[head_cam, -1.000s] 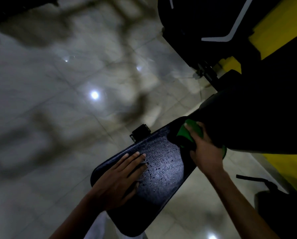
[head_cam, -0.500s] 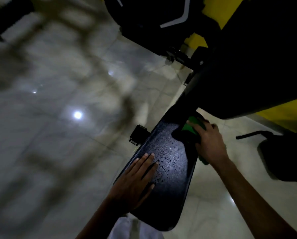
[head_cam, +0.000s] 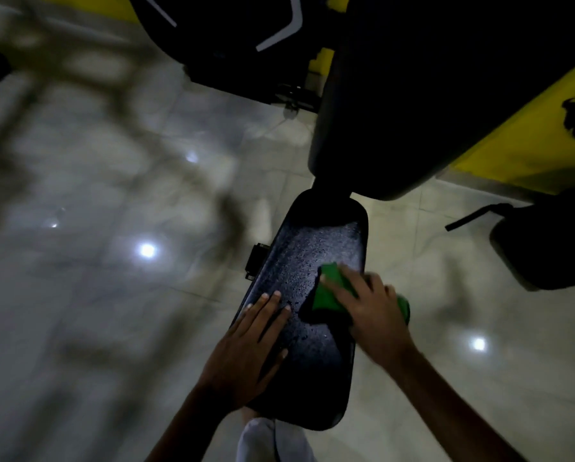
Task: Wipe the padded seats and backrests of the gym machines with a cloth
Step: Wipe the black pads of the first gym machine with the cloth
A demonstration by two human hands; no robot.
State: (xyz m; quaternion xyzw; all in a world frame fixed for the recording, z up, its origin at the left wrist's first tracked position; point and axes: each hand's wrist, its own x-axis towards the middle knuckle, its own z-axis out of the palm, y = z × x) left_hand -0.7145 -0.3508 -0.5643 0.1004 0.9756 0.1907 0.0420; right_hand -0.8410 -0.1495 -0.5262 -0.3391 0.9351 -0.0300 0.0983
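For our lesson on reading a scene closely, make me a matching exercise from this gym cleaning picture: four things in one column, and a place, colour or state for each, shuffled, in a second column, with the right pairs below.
Column 1
1. cloth
2. padded seat
3. left hand
4. right hand

Column 2
A. lies flat, fingers straight, on the near left part of the pad
B. green
C. black, speckled with droplets
D. presses the cloth onto the right side of the pad

Pairs: 1-B, 2-C, 3-A, 4-D
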